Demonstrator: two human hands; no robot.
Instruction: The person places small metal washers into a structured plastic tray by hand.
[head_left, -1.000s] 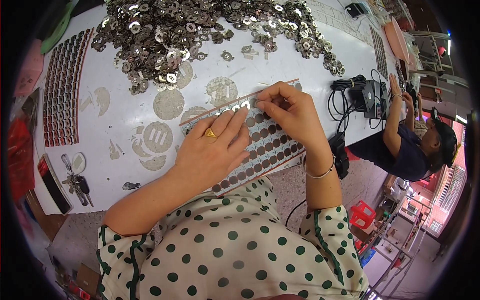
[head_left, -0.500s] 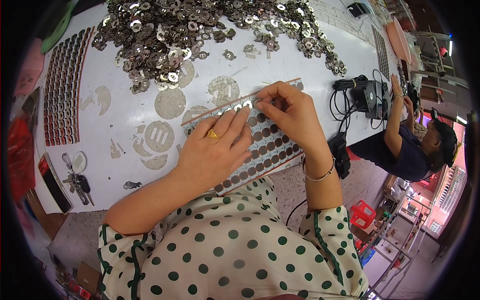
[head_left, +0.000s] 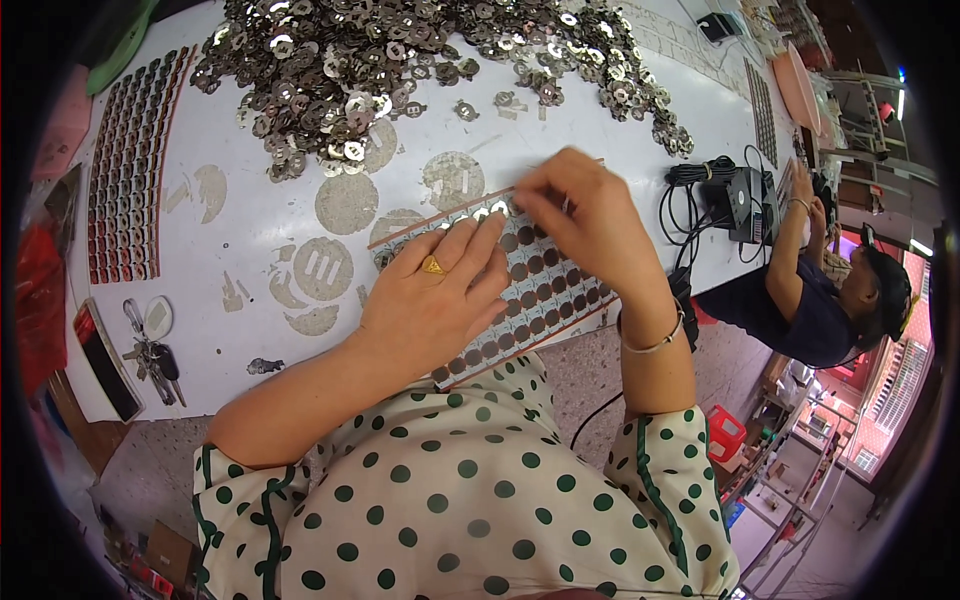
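A light circuit-board panel (head_left: 522, 336) with rows of round dark spots lies tilted at the table's front edge, close to my body. My left hand (head_left: 435, 285), with a gold ring, rests on it with its fingers stretched out. Several shiny metal discs (head_left: 482, 215) show by those fingertips, along the panel's far row. My right hand (head_left: 585, 215) is at the panel's far edge, thumb and forefinger bent together over the end of that row. Motion blurs its fingertips, and anything between them is hidden.
A large heap of loose metal discs (head_left: 350, 70) covers the far table. Another panel (head_left: 130, 180) filled with discs lies at left, above keys (head_left: 155, 355). A black power box (head_left: 745, 205) with coiled cables stands at right. Beyond it, another person (head_left: 825, 295) works.
My right hand has turned and its wrist has shifted slightly right, with the knuckles raised higher; its fingertips stay near the same row. My left hand keeps its place on the panel.
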